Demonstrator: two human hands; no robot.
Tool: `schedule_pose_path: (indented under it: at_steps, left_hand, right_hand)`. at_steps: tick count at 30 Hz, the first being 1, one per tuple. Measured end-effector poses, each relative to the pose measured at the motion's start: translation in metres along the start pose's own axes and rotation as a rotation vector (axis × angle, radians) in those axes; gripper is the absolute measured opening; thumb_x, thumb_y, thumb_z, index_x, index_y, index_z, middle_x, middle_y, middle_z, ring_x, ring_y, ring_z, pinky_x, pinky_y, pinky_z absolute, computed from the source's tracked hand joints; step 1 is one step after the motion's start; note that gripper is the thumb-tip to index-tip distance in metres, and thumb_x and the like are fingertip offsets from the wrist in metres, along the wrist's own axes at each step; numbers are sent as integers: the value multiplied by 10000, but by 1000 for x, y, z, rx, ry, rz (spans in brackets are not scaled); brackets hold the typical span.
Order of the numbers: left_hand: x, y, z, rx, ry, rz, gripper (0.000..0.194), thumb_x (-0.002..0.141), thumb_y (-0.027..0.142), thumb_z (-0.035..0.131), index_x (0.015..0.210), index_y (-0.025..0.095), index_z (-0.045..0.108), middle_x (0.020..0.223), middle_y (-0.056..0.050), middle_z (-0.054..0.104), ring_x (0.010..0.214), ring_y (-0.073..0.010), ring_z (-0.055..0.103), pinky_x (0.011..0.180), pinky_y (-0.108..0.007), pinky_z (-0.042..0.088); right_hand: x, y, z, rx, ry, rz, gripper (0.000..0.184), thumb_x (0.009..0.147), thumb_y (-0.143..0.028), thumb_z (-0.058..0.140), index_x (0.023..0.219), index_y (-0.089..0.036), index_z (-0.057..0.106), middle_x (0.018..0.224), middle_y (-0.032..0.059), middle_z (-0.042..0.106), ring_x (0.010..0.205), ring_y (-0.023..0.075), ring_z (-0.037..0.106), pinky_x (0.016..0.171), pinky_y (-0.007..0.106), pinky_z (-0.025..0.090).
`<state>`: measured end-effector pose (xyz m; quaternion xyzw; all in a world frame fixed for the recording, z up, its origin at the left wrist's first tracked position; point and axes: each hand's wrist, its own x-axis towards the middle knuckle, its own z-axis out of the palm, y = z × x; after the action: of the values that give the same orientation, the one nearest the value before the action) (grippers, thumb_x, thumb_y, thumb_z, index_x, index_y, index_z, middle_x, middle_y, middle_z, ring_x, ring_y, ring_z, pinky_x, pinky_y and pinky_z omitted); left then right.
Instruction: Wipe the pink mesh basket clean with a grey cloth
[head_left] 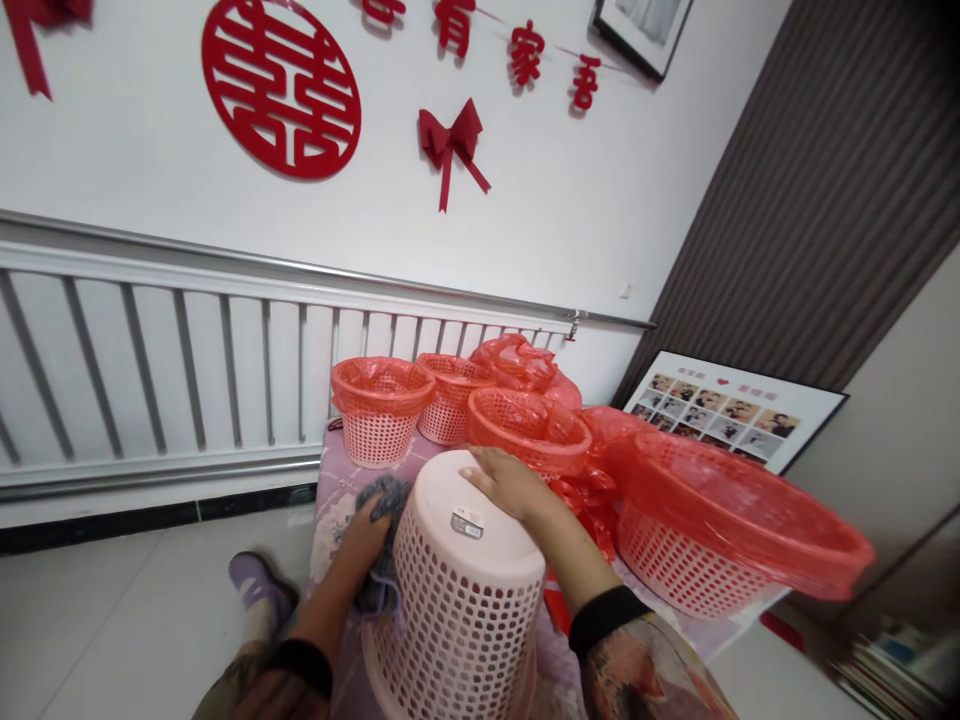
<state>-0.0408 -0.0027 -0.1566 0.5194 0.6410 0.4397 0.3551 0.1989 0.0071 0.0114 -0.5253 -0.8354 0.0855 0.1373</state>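
A pale pink plastic laundry basket (pixel 469 590) stands upside down in front of me, its solid base with a grey label facing up. My right hand (pixel 510 485) lies flat on that base, near its far edge, with the fingers not wrapped round anything. On the left side of the basket, my left hand (pixel 366 530) is closed on a grey-blue cloth (pixel 384 492), which bunches against the basket's wall and hangs down beside it. The basket's rim, at the bottom of the view, is partly cut off.
Behind stand small baskets lined with red plastic bags (pixel 379 385), a middle one (pixel 525 440) and a wide one (pixel 697 560) at right. All are on a purple flowered cloth (pixel 330 490). A radiator (pixel 247 370) runs along the wall; a photo board (pixel 795 400) leans at right.
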Motion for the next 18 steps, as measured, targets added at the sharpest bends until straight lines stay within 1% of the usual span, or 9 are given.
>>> schedule_pose_path:
  at_steps: [2,3,4,6,8,10,12,15,18]
  left_hand:
    - [22,17,0,-24,-50,92,552,883,250,548,1432,192,554,1507,-72,589,1445,-227,479,1235,-381,332]
    - [30,22,1,-26,-84,124,530,898,270,570,1424,200,560,1503,-75,592,1425,-231,501,1228,-405,346]
    - [35,23,4,-20,-122,145,501,907,289,601,1400,203,578,1482,-83,610,1395,-238,533,1214,-439,369]
    - [39,14,10,19,-199,154,432,901,320,675,1310,189,635,1386,-102,675,1308,-253,605,1166,-506,421]
    - [33,-3,15,84,-265,138,368,882,346,725,1201,168,686,1271,-98,728,1224,-254,656,1120,-527,459]
    - [22,-22,17,153,-310,121,319,881,381,726,1118,168,713,1194,-79,754,1163,-248,682,1089,-509,484]
    - [11,-37,14,217,-336,112,285,887,388,706,1071,172,726,1147,-72,771,1131,-247,692,1068,-481,495]
    - [-4,-49,5,323,-347,84,207,875,258,647,1052,198,736,1100,-88,790,1148,-254,687,1051,-413,491]
    - [-23,-59,-1,455,-331,32,348,831,95,523,1083,217,731,1150,-107,776,1183,-253,676,1041,-366,476]
  right_hand:
    - [0,0,0,-4,-15,16,608,980,-541,465,1474,-194,542,1527,133,549,1402,325,495,1161,464,355]
    - [0,0,0,-3,-21,22,617,983,-544,461,1480,-187,532,1532,139,541,1403,326,491,1160,465,354]
    - [0,0,0,-2,-21,27,621,984,-546,459,1483,-183,526,1533,143,539,1403,326,491,1159,464,354]
    - [0,-1,0,1,-23,31,615,987,-544,459,1484,-189,524,1529,144,542,1401,324,491,1157,461,352]
    - [-1,-1,-1,4,-29,31,597,991,-538,456,1482,-205,528,1524,135,550,1399,321,494,1156,457,353]
    - [-1,-2,-1,2,-33,28,586,995,-533,448,1481,-216,529,1525,128,550,1398,319,497,1154,454,354]
    - [-1,-2,-2,-4,-38,27,586,998,-534,443,1485,-220,525,1532,125,542,1403,321,492,1158,455,350]
    - [0,-2,-1,-17,-52,40,596,1000,-536,433,1500,-218,504,1552,126,518,1422,323,472,1171,463,334]
    - [2,0,0,-39,-67,55,619,1006,-540,409,1519,-199,473,1577,132,486,1449,313,441,1187,458,320]
